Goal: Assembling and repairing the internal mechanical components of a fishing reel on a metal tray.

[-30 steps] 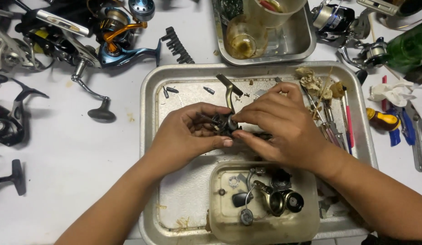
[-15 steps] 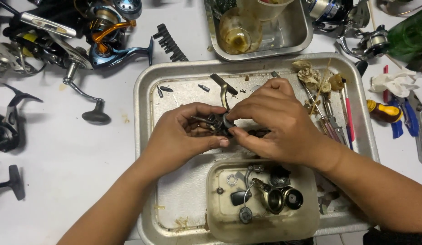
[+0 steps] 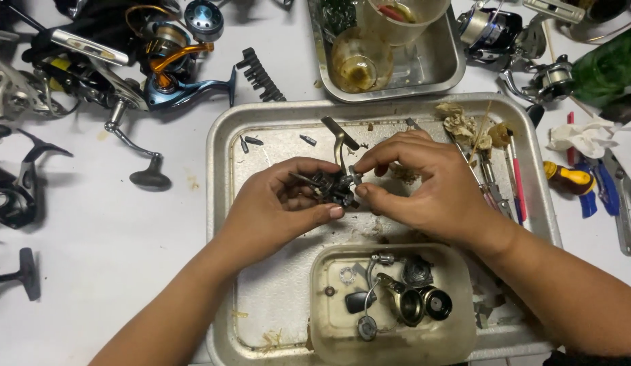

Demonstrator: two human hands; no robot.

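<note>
Over a large metal tray (image 3: 220, 176), both my hands work on a small dark fishing reel body (image 3: 332, 186). My left hand (image 3: 274, 207) cradles the reel body from the left and below, fingers curled around it. My right hand (image 3: 424, 186) pinches a small part at the reel body's right side with thumb and forefinger. A metal handle arm (image 3: 339, 135) sticks up from behind the reel body. Most of the reel body is hidden by my fingers.
A clear plastic tub (image 3: 322, 325) with several reel parts sits at the tray's near end. Screwdrivers and brushes (image 3: 508, 179) lie along the tray's right side. A smaller metal tray (image 3: 444, 68) with cups is behind. Several fishing reels (image 3: 166, 68) crowd the upper left.
The view has shifted slightly. My hands have stayed on the reel body, and my right fingers have shifted to pinch nearer its right end.
</note>
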